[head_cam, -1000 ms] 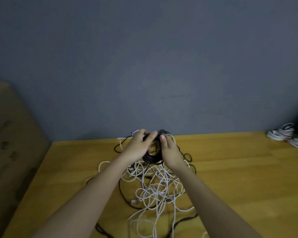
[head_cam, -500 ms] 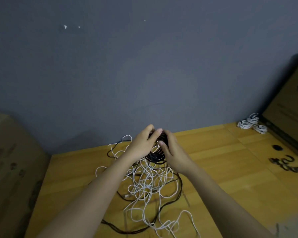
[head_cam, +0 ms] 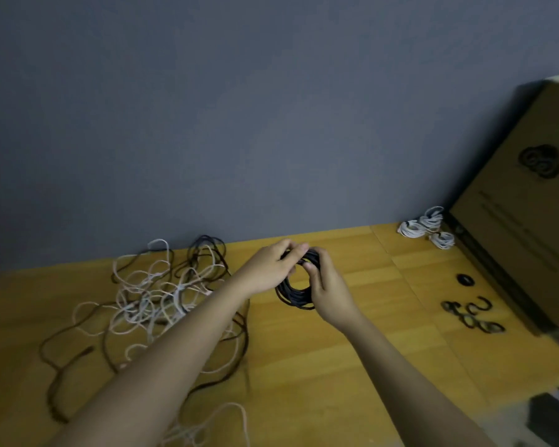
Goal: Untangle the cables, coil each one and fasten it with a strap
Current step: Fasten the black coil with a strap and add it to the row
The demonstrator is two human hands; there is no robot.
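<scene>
Here, both my hands hold black coiled cable ring (head_cam: pixel 296 293) above yellow wooden tabletop (head_cam: pixel 384 333). My left hand (head_cam: pixel 268 269) grips top of coil, fingers curled over strands. My right hand (head_cam: pixel 328 290) clasps right side, thumb inside loop. Tangled heap of white and black loose cables (head_cam: pixel 162 291) lies left of my left forearm. Three white coiled cable bundles (head_cam: pixel 428 225) sit far right by grey wall (head_cam: pixel 239 124), beside brown cardboard box (head_cam: pixel 530 204). Small black straps (head_cam: pixel 471 316) lie near box, blurred.

Bare wooden tabletop (head_cam: pixel 352 356) lies open at centre and lower right, hemmed by the cable tangle (head_cam: pixel 162 295) at left, black straps (head_cam: pixel 471 314) and cardboard box (head_cam: pixel 526 221) at right
</scene>
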